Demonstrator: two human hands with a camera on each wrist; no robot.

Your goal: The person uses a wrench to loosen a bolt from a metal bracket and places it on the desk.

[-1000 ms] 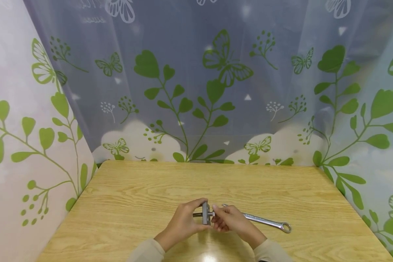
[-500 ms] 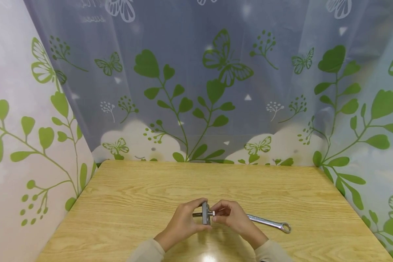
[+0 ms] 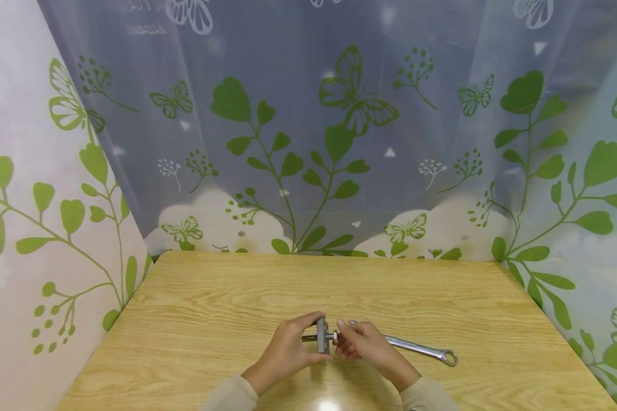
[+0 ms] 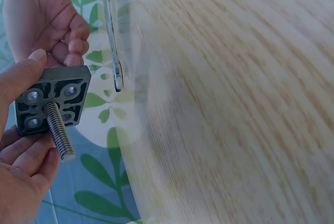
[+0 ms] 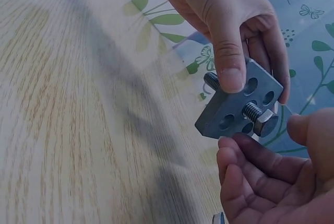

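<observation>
have plate pinched by opposite edges in left hand above table, with bolt square through it, long axis left to right, head toward and just beside right hand, the nearer one, loosely curled with nothing gripped.

One left sleeve and one matching right sleeve, both plain pale beige, long, somewhat loose at the edge, situated just behind the bare left hand and the bare right hand respectively.
</observation>
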